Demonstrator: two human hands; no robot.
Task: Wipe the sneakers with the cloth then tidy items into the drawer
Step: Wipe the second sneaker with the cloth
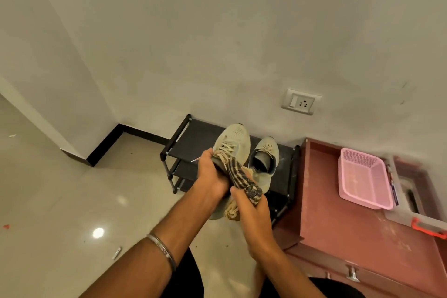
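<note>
left hand [211,172]: fingers curled round the pale beige knit sneaker [232,143], held up out front
right hand [254,213]: closed tight on the striped dark-and-tan cloth [242,174]
left wrist: thin metal bangle [161,250] worn
forearms: both stretched forward

Cloth [244,176] on held sneaker [232,143]

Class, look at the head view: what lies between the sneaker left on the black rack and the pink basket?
In the head view, the rack's right post and the reddish cabinet's raised left edge lie between the sneaker and the pink basket.
</note>
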